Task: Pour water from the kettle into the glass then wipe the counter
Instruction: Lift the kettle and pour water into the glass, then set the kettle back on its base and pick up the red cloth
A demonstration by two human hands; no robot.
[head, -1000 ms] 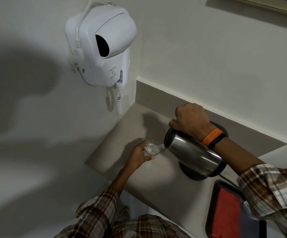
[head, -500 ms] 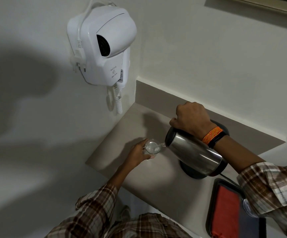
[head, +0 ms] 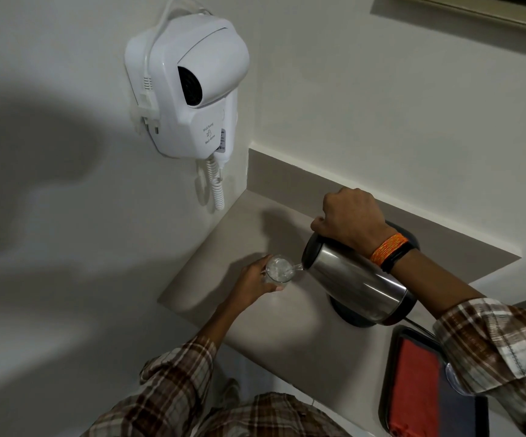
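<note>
- Your right hand was clenched around the handle on top of the kettle, and the kettle was tipped over to the left so that the spout pointed down at the glass.
- The kettle was lifted off its black base, which lay on the counter just under the kettle's bottom end.
- A thin stream of water ran from the kettle's spout into the glass, which was just to the left of the spout and already had water in it.
- Your left hand was grasping the glass from the side away from the kettle, with the fingers wrapped around it; I could not tell if the glass stood on the counter or was lifted a little.
- On your right wrist, above the kettle's body, there were an orange thread band and a black band.
- A dark tray with a red cloth on it lay on the counter, below and to the right of the kettle, near the base.
- A white wall hair dryer hung on the wall, well apart from the kettle, up and to the left.
</note>
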